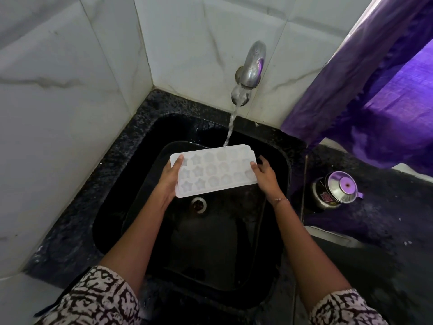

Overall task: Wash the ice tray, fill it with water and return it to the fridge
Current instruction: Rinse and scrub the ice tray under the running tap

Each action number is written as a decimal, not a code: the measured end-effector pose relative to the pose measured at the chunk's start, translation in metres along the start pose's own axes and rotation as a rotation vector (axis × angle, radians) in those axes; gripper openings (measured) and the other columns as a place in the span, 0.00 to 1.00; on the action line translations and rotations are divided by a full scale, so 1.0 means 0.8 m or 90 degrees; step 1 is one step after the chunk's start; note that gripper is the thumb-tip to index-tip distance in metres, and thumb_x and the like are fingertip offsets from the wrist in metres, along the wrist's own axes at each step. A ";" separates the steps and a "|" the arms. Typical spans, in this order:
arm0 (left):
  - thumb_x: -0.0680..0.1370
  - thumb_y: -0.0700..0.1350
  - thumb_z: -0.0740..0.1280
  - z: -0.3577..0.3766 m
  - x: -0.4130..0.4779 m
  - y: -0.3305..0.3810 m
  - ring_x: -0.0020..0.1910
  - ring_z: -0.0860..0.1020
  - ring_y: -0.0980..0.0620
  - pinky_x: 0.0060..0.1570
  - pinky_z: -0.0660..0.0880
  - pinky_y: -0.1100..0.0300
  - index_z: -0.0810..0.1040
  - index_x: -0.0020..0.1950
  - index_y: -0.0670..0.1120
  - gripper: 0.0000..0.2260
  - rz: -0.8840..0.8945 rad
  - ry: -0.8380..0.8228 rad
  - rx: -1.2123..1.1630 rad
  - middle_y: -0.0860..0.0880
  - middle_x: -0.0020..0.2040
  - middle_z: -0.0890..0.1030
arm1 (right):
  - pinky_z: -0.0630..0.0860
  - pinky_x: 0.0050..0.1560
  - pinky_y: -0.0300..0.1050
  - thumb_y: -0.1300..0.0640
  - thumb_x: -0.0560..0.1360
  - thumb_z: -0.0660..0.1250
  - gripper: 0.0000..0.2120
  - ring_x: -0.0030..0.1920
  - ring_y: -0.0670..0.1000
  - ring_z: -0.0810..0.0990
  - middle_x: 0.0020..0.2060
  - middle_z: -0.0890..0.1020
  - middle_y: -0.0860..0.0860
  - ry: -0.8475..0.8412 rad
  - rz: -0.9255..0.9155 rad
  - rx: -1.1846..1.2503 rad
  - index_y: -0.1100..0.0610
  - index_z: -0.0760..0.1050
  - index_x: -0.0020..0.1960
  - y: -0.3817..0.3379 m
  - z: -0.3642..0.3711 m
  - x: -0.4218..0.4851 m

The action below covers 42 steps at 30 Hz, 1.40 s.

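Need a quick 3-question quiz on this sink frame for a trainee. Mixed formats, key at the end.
1. True or false: the tap is running onto the ice tray.
2. Where does the stream land?
A) on the tray's far edge
B) on its near edge
C) it misses the tray
3. Fill in: the left hand and right hand grip the tray by its two ____ ends, above the sink.
Key: 1 true; 2 A; 3 short.
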State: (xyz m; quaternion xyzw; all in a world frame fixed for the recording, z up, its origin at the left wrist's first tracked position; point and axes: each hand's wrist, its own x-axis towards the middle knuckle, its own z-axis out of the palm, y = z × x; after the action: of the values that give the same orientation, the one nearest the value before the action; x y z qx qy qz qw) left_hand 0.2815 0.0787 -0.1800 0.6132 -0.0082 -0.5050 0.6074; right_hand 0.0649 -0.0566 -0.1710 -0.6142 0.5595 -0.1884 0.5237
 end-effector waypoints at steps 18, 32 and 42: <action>0.75 0.42 0.69 -0.010 0.025 0.014 0.63 0.74 0.56 0.57 0.74 0.63 0.64 0.73 0.54 0.29 0.218 -0.135 0.249 0.48 0.69 0.71 | 0.79 0.46 0.53 0.69 0.64 0.75 0.17 0.44 0.55 0.80 0.42 0.80 0.55 0.012 0.039 0.083 0.56 0.68 0.40 0.059 -0.001 -0.015; 0.72 0.53 0.72 0.025 0.001 -0.079 0.66 0.71 0.42 0.62 0.68 0.36 0.56 0.75 0.49 0.37 -0.128 0.039 0.056 0.46 0.68 0.71 | 0.81 0.35 0.44 0.72 0.74 0.64 0.17 0.52 0.59 0.79 0.56 0.77 0.59 -0.036 0.308 0.447 0.64 0.69 0.62 0.063 0.073 -0.102; 0.75 0.36 0.68 0.043 0.000 -0.076 0.56 0.79 0.42 0.50 0.77 0.49 0.70 0.67 0.42 0.20 -0.014 -0.078 0.040 0.42 0.60 0.79 | 0.81 0.46 0.49 0.56 0.77 0.66 0.17 0.51 0.53 0.81 0.52 0.81 0.51 -0.118 0.307 0.407 0.58 0.70 0.63 0.056 0.075 -0.128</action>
State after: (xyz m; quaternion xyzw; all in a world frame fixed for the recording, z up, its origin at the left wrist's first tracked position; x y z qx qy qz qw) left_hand 0.2230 0.0695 -0.2173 0.5998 -0.0546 -0.5476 0.5809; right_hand 0.0608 0.0676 -0.1960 -0.2861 0.5508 -0.1686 0.7657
